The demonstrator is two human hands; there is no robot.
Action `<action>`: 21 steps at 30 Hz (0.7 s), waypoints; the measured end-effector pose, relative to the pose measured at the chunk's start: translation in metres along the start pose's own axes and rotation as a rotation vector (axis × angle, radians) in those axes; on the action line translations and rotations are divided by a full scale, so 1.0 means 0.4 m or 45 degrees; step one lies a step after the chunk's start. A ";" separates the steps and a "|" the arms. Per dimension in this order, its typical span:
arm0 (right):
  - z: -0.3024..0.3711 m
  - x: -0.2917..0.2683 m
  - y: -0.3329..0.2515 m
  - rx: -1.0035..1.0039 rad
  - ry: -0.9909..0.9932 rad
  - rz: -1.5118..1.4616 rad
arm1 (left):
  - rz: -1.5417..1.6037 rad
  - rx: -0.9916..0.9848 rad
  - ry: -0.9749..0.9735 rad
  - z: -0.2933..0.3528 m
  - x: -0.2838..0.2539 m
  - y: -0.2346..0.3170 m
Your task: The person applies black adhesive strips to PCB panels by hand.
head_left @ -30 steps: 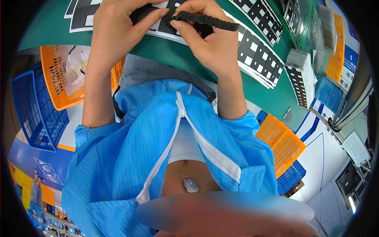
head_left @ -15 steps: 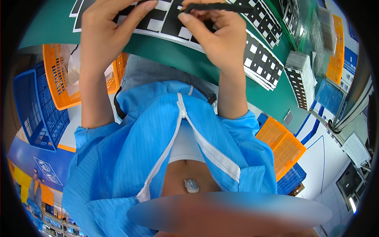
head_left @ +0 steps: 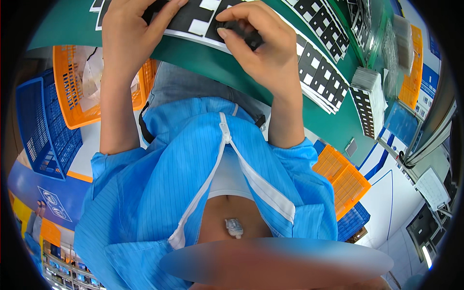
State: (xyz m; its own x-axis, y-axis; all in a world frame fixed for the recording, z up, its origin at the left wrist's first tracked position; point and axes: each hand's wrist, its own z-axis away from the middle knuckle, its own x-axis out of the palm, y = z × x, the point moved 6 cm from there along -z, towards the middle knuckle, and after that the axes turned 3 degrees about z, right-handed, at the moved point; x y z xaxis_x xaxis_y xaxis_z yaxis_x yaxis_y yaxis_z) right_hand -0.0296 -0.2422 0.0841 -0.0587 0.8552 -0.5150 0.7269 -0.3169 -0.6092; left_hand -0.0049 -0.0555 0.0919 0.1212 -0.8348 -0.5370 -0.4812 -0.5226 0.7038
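Note:
Across the green tabletop (head_left: 188, 72) lies a black-and-white checkered sheet (head_left: 186, 21), partly cut off by the top of the head view. My left hand (head_left: 128, 36) rests on its left part, thumb spread from the fingers; the fingertips run out of view. Over the sheet, my right hand (head_left: 270, 48) is closed, thumb and index finger pinched close to its surface. A slim black tool (head_left: 249, 36) is held in that hand, mostly hidden by the fingers and blurred, so its exact kind does not show.
More checkered sheets (head_left: 321, 72) lie in piles to the right, beside an upright stack with a checkered side (head_left: 365, 104). A small grey rectangular object (head_left: 351, 146) sits near the table edge. Orange (head_left: 63, 87) and blue baskets (head_left: 43, 125) stand at left, another orange basket (head_left: 340, 179) at right.
The black tool, which stuck out to the right above my right hand, has swung down into the palm. My right fingers have curled over it. My left hand has barely shifted.

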 end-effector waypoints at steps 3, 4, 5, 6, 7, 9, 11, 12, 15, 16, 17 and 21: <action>-0.004 -0.005 0.004 0.055 -0.037 -0.009 | -0.023 0.007 0.010 0.003 0.004 0.000; -0.004 -0.007 0.001 0.023 -0.067 0.038 | -0.041 0.013 0.014 0.003 0.005 0.000; 0.007 -0.022 0.019 0.462 0.026 -0.161 | -0.037 0.016 0.013 0.001 0.006 -0.004; 0.026 -0.021 0.022 0.892 0.108 -0.380 | -0.122 0.065 0.002 0.002 -0.006 -0.001; 0.029 -0.020 0.029 1.072 0.286 -0.634 | -0.208 0.114 -0.010 0.003 -0.016 0.004; 0.023 -0.020 0.032 1.019 0.271 -0.598 | -0.172 0.086 -0.016 -0.002 -0.009 0.001; 0.013 -0.021 0.030 0.994 0.230 -0.599 | -0.145 0.056 -0.018 -0.002 -0.007 -0.002; 0.015 -0.022 0.034 1.044 0.144 -0.529 | -0.145 0.040 -0.015 0.000 -0.008 -0.005; 0.051 -0.063 0.079 0.979 0.367 -0.730 | -0.142 0.045 -0.012 -0.002 -0.001 -0.003; 0.062 -0.083 0.106 0.845 0.649 -1.028 | -0.169 0.041 -0.006 -0.001 -0.015 0.003; 0.065 -0.101 0.121 0.788 0.785 -1.076 | -0.164 0.046 -0.007 0.000 -0.009 0.000; 0.063 -0.068 0.097 0.856 0.537 -0.674 | -0.155 0.054 -0.021 0.000 -0.001 -0.003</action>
State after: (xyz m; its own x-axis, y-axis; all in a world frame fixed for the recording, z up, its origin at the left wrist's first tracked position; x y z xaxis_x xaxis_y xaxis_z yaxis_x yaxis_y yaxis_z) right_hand -0.0170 -0.2879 0.0594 0.0797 0.9910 0.1072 0.1233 0.0969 -0.9876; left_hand -0.0043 -0.0546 0.0913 0.1665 -0.7626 -0.6251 -0.5005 -0.6116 0.6127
